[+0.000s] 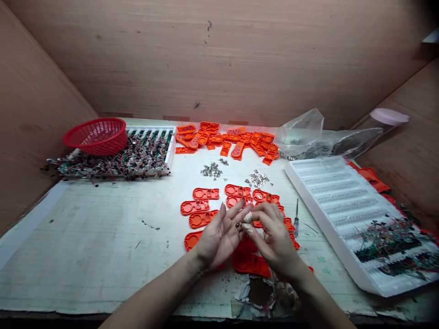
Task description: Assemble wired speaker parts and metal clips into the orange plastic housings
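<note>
My left hand [222, 235] is turned palm up, its fingers stretched out over the orange plastic shells. Thumb and finger of my right hand [270, 233] meet in a pinch above that palm; white covers wrap the fingertips. A tiny dark part [238, 225] shows at the pinch, too small to name. Around and under my hands lie orange half-shells, each with a round recess, such as one orange shell [206, 193] at the left and another orange shell [252, 264] below my hands. Just beyond are a pile of small metal pieces [211, 170] and a pile of flat metal pieces [259, 178].
At the back left, a red basket [99, 136] rests on a white foam tray [170, 153] heaped with wired components. More orange covers [236, 150] lie at the back. On the right are a screwdriver [297, 224], another foam tray [329, 233] with wires, and clear bags [308, 132]. Wooden walls enclose the table.
</note>
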`<state>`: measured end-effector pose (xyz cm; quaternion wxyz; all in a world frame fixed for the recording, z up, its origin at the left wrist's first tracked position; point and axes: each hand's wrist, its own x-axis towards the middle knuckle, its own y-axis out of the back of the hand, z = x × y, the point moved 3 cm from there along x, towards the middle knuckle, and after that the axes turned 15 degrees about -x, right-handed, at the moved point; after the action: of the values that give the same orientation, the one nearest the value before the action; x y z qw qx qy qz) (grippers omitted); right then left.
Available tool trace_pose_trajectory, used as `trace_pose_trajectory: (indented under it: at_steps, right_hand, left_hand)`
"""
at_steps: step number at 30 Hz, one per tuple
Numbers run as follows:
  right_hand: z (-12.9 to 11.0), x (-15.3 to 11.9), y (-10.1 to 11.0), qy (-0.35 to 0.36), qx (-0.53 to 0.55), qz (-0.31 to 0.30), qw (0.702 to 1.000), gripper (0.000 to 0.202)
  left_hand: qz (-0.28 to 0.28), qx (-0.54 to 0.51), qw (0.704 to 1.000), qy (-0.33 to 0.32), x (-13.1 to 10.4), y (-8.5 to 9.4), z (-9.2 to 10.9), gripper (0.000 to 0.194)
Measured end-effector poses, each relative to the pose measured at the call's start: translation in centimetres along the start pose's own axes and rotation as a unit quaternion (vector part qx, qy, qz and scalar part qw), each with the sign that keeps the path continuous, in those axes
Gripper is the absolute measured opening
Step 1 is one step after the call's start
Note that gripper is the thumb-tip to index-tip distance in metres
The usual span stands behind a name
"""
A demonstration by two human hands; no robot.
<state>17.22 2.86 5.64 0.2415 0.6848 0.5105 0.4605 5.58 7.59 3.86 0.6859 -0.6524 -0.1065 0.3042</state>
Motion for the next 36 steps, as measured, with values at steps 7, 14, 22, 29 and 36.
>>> trace_pose_trajectory:
  at_steps: [7,14,22,29,36]
  right_hand:
    - [0.1,0.0,-0.4,-0.059,0.032,-0.037,0.997,0.018]
    - [1.9,0.2,0.2,-0.152,0.235,-0.064,0.958,0.022]
    - [1.2,0.0,0.0,-0.128,0.123,0.003,0.984,0.018]
    - [0.6,-0.9,0.7,-0.027,-0.002,0.003,1.0,0.011]
    - [1.3,-0.2,0.8,-0.063,0.078,-0.021,0.995,0.015]
  left_hand:
    - [-0.005,0.04,0.999,0.016,0.1,0.2,0.0,0.051]
    - [0.075,0.211,0.975,0.003,0.2,1.4,0.4,0.024]
    - [0.086,0.237,0.967,-0.028,0.5,1.8,0.4,0.028]
    - [0.117,0.247,0.96,-0.064,0.6,1.9,0.6,0.03]
    - [0.114,0.282,0.951,-0.045,0.5,1.7,0.8,0.03]
